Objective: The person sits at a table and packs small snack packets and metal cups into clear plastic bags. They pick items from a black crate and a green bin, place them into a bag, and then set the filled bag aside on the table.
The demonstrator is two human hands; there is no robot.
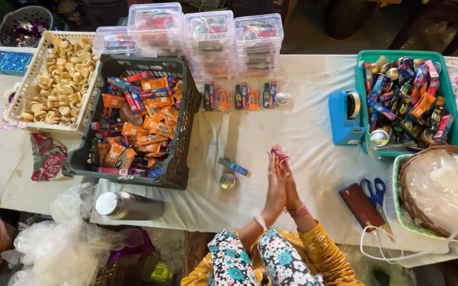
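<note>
My left hand (274,186) and my right hand (288,182) are pressed palm to palm above the white-covered table (292,127). A small red object (281,155) pokes out between the fingertips; what it is cannot be told. A small blue packet (233,166) and a little round silver tin (227,181) lie on the cloth just left of my hands. Farther back, a row of small bottles and orange sachets (242,96) lies on the cloth.
A dark crate (182,132) of orange and blue packets stands at left, beside a cream basket (27,87) of round pieces. Clear lidded boxes (208,37) are stacked behind. At right: blue tape dispenser (345,116), green bin (364,100), scissors (373,189), wicker basket (414,164). A steel flask (128,205) lies at the front left.
</note>
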